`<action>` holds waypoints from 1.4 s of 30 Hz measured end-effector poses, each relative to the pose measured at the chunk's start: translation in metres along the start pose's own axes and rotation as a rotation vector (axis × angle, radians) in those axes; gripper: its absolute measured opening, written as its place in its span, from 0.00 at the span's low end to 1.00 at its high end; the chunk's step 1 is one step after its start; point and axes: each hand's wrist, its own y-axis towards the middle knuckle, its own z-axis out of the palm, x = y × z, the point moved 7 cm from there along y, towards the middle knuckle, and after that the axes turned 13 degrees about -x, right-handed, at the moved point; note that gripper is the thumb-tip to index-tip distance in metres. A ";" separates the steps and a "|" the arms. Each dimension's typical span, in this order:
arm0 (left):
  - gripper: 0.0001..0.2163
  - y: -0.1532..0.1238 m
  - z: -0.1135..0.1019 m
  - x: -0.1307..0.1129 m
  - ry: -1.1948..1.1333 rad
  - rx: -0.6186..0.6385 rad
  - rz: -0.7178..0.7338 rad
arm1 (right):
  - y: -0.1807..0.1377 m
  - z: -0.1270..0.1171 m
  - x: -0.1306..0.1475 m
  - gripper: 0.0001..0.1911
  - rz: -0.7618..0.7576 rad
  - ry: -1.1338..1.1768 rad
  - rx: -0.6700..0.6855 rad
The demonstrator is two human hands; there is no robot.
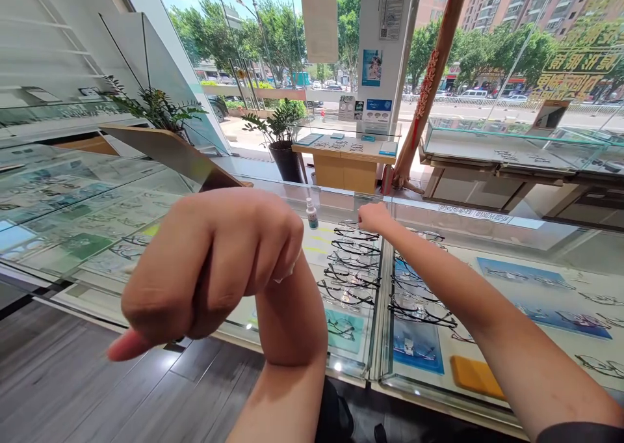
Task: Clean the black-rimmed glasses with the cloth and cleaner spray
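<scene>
My left hand (224, 254) is raised very close to the camera, fingers curled into a fist and the thumb pointing to the lower left. A small whitish edge shows under its curled fingers; what it belongs to is hidden. My right hand (374, 218) reaches to the far end of a row of eyeglasses on the glass counter. Its fingers are closed at the farthest pair of eyeglasses (347, 224), and the fingertips are partly hidden. Several dark-framed eyeglasses (351, 261) lie in line toward me. More frames (419, 311) lie to the right, partly under my forearm.
A small white spray bottle (312, 215) stands on the counter left of the row. An orange-yellow case or cloth (475, 376) lies near the right front. Beyond are a potted plant (283, 134), a wooden display table (341, 163) and a slanted wooden pole (429, 79).
</scene>
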 end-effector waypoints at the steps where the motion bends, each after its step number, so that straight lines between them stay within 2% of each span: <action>1: 0.17 0.007 0.013 -0.002 -0.084 0.171 0.064 | 0.001 0.001 0.001 0.15 0.019 0.008 0.002; 2: 0.15 0.014 0.022 -0.003 -0.157 0.325 0.127 | 0.002 0.000 0.001 0.14 0.040 0.019 0.000; 3: 0.13 0.021 0.026 0.000 -0.206 0.421 0.175 | 0.003 -0.002 0.000 0.14 0.062 0.035 -0.004; 4: 0.11 0.028 0.024 0.005 -0.231 0.449 0.205 | 0.003 -0.006 -0.003 0.12 0.086 0.057 -0.014; 6: 0.13 0.037 0.014 0.022 -0.235 0.392 0.213 | 0.000 -0.020 -0.015 0.08 0.135 0.114 -0.050; 9: 0.23 0.037 -0.001 0.047 -0.147 0.197 0.128 | -0.016 -0.051 -0.045 0.07 0.203 0.215 -0.145; 11: 0.27 0.039 0.001 0.052 -0.087 0.123 0.096 | -0.037 -0.074 -0.069 0.08 0.240 0.276 -0.219; 13: 0.27 0.050 0.018 0.046 -0.062 0.156 0.109 | -0.064 -0.094 -0.092 0.10 0.277 0.328 -0.277; 15: 0.24 0.067 0.047 0.035 -0.099 0.297 0.109 | -0.095 -0.108 -0.113 0.11 0.313 0.372 -0.332; 17: 0.20 0.085 0.073 0.029 -0.180 0.363 0.047 | -0.126 -0.117 -0.130 0.10 0.347 0.470 -0.397; 19: 0.20 0.101 0.086 0.033 -0.242 0.281 -0.046 | -0.152 -0.122 -0.143 0.10 0.350 0.573 -0.468; 22: 0.22 0.110 0.093 0.054 -0.237 0.095 -0.172 | -0.182 -0.126 -0.155 0.11 0.322 0.634 -0.562; 24: 0.21 0.111 0.098 0.069 -0.216 0.058 -0.249 | -0.195 -0.132 -0.159 0.10 0.289 0.608 -0.616; 28: 0.19 0.113 0.112 0.095 -0.183 0.068 -0.371 | -0.213 -0.154 -0.158 0.09 0.164 0.502 -0.703; 34: 0.18 0.120 0.131 0.115 -0.140 0.131 -0.397 | -0.240 -0.189 -0.146 0.08 -0.012 0.573 -0.782; 42: 0.14 0.123 0.138 0.136 -0.167 0.140 -0.419 | -0.259 -0.210 -0.138 0.11 -0.115 0.477 -0.839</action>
